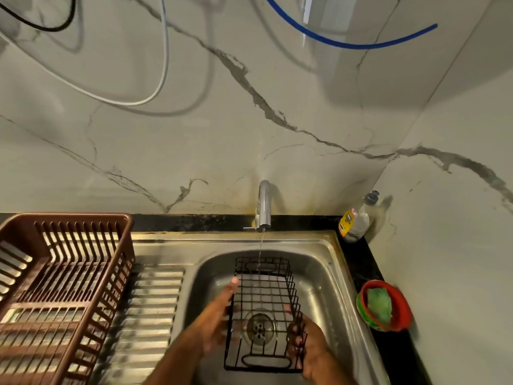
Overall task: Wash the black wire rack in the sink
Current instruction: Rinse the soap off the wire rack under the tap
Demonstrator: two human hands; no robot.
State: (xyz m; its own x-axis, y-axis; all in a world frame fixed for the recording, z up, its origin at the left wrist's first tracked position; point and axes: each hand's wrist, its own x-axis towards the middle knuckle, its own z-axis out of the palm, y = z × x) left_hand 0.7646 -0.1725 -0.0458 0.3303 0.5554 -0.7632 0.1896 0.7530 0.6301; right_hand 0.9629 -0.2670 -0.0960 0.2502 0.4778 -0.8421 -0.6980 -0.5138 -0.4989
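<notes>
The black wire rack point(263, 307), a small rectangular basket, is held inside the steel sink point(330, 276) above the drain point(259, 327). A thin stream of water falls from the chrome tap point(263, 207) onto the rack's far end. My left hand point(219, 320) lies flat along the rack's left side, fingers stretched out against the wire. My right hand point(305, 348) grips the rack's near right corner, fingers curled through the wire.
A brown plastic dish rack point(63, 276) stands on the ribbed steel drainboard point(150, 315) to the left. A dish soap bottle point(356, 218) stands at the back right corner. A red bowl with a green scrubber point(380, 304) sits on the black counter to the right.
</notes>
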